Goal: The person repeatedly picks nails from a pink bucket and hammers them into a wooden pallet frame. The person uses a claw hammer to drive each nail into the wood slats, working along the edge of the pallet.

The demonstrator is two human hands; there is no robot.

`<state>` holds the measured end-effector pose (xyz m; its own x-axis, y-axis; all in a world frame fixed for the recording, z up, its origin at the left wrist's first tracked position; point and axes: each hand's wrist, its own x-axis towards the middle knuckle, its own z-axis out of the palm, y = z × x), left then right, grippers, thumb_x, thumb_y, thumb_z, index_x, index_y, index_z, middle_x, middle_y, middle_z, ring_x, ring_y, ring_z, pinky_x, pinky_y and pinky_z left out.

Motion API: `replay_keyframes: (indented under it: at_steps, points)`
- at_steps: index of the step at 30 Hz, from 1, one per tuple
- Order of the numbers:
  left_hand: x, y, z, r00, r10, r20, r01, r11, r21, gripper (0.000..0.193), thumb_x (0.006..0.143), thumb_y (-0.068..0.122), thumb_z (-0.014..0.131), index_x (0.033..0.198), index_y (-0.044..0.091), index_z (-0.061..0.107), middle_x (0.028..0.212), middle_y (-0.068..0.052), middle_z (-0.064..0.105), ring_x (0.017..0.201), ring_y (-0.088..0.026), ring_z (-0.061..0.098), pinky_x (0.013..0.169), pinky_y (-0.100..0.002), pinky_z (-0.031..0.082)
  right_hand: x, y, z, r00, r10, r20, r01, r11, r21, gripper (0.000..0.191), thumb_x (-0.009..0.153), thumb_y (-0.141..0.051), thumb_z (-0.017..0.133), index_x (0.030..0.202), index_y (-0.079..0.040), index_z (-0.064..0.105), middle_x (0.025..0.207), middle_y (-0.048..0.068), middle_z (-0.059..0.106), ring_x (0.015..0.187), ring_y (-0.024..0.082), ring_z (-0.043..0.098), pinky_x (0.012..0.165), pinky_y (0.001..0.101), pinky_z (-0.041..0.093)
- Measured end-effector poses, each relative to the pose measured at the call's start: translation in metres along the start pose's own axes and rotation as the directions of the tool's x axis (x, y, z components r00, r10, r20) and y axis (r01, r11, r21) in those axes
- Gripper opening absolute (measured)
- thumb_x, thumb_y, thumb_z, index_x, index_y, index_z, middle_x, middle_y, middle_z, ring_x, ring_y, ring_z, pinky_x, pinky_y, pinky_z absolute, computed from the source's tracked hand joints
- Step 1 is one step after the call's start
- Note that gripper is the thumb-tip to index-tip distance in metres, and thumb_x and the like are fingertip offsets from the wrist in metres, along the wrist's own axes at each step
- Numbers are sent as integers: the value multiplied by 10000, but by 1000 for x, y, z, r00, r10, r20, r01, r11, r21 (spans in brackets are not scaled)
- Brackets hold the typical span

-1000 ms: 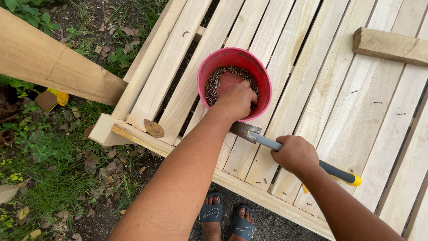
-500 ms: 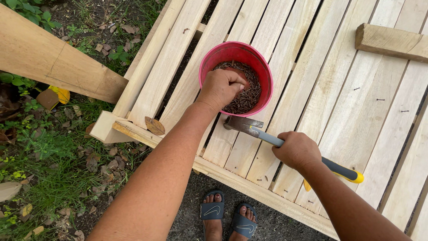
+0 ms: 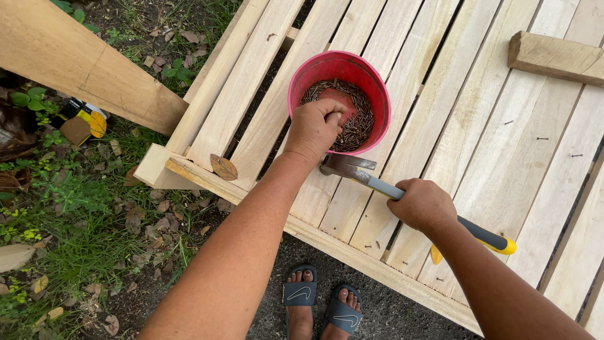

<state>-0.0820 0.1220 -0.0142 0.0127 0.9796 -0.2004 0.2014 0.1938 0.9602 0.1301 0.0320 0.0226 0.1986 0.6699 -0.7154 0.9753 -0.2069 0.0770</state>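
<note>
A red plastic bowl [image 3: 371, 82] with several dark nails [image 3: 358, 119] in it stands on a slatted panel of pale wooden boards [image 3: 440, 126]. My left hand [image 3: 314, 129] rests over the bowl's near rim, its fingers curled at the nails; whether it grips any I cannot see. My right hand [image 3: 423, 204] holds a claw hammer [image 3: 352, 167] by its grey shaft, the black and yellow handle end sticking out to the right. The hammer head lies on the boards just below the bowl.
A short wooden block [image 3: 557, 58] lies on the boards at the upper right. A thick timber beam [image 3: 75, 63] slants across the upper left. Grass and dry leaves cover the ground on the left. My sandalled feet [image 3: 321, 302] stand on gravel below the panel's edge.
My left hand has drawn back from the middle of the bowl toward its near rim. The view has shifted slightly. The hammer stays in my right hand.
</note>
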Motion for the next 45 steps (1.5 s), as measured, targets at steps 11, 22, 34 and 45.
replay_keyframes:
  at_steps: [11, 22, 34, 45]
  points:
    - [-25, 5, -33, 986, -81, 148, 100, 987, -126, 175, 918, -44, 619, 1003, 15, 761, 871, -45, 767, 763, -104, 748, 639, -253, 625, 1, 2, -2, 1000, -20, -17, 21, 999, 43, 335, 925, -373, 669, 1215, -241, 774, 967, 55, 794, 887, 212, 754, 903, 388, 606]
    - [-82, -49, -61, 891, -374, 258, 302, 912, 279, 79, 828, 11, 758, 907, 17, 766, 813, -83, 771, 729, -140, 730, 631, -281, 608, 10, 5, 3, 999, -52, -17, 52, 999, 16, 366, 927, -334, 688, 1269, -219, 750, 945, 72, 795, 851, 187, 753, 892, 379, 610]
    - [-89, -63, -54, 863, -161, 478, -147, 827, 542, 113, 729, 34, 805, 815, 106, 815, 879, -59, 792, 809, -205, 756, 762, -324, 594, 5, 5, 8, 999, -51, -17, 52, 998, 46, 352, 926, -350, 681, 1236, -206, 764, 941, 76, 794, 872, 207, 751, 906, 386, 600]
    - [-84, -65, -50, 838, -71, 541, -247, 835, 492, 101, 742, 42, 785, 811, 109, 814, 868, -71, 807, 825, -200, 772, 797, -316, 602, 1, 5, 15, 1000, 2, -19, 1, 993, 114, 371, 900, -348, 701, 1240, -209, 761, 955, 82, 783, 886, 222, 731, 915, 400, 582]
